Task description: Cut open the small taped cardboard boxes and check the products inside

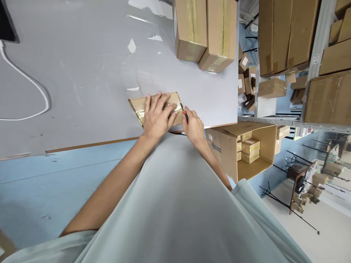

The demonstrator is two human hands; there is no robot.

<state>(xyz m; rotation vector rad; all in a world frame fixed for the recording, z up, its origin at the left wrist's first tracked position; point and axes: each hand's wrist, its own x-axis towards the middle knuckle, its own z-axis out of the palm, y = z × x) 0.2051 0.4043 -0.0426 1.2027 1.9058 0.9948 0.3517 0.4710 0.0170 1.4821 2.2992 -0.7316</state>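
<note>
A small flat cardboard box (174, 98) with shiny clear-yellow tape lies near the front edge of the grey table (90, 80). My left hand (157, 117) rests on top of it, fingers stretched out and spread, holding it down. My right hand (193, 126) is closed around a slim black-and-red utility knife (185, 113). The knife's thin tip points away from me and meets the taped right end of the box. My left palm and fingers hide part of the box's top.
Two taped cartons (191, 33) stand at the table's far right. A white cable (41, 87) curves on the left beside a dark device (8, 22). Paper scraps (132, 46) lie around. Right of me, a large open carton (256, 170) holds small boxes; shelving (312, 62) stands beyond.
</note>
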